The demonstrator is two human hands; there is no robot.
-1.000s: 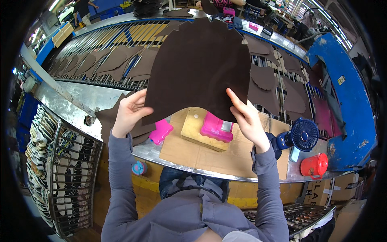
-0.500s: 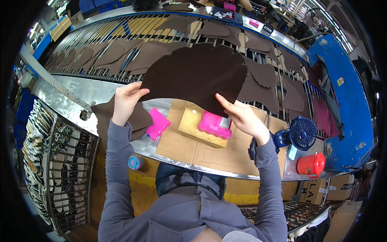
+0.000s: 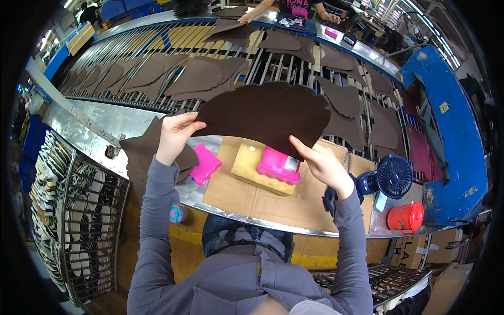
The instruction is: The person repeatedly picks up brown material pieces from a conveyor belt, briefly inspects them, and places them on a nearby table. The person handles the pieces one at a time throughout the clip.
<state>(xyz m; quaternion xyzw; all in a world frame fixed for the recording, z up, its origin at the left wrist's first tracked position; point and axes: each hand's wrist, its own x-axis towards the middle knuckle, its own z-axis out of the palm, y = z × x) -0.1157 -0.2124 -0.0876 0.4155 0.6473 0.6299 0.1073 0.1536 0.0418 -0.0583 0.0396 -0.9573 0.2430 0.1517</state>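
A large dark brown cut sheet [image 3: 262,111], curved and with a notched far edge, is stretched between my hands above the bench. My left hand [image 3: 177,135] pinches its left corner between thumb and fingers. At the right corner, my right hand [image 3: 325,165] grips the sheet, some of its fingers hidden beneath. Under the held sheet, a bright pink box [image 3: 278,165] rests on a yellow foam block [image 3: 247,165], which lies on flat cardboard [image 3: 252,199]. More brown pieces [image 3: 144,157] are stacked beside my left hand, next to a pink scalloped lid [image 3: 206,164].
Beyond the bench, a roller conveyor [image 3: 286,68] carries several brown pieces. Across it, a co-worker's hand [image 3: 247,18] touches one piece. A blue fan [image 3: 394,176], a red lidded pot [image 3: 406,217] and a blue machine panel [image 3: 446,131] stand right. A wire rack [image 3: 89,226] stands left.
Both my hands have shifted slightly right and nearer with the brown sheet, which now tilts flatter. Across the conveyor, the co-worker's arm has reached in over a brown piece.
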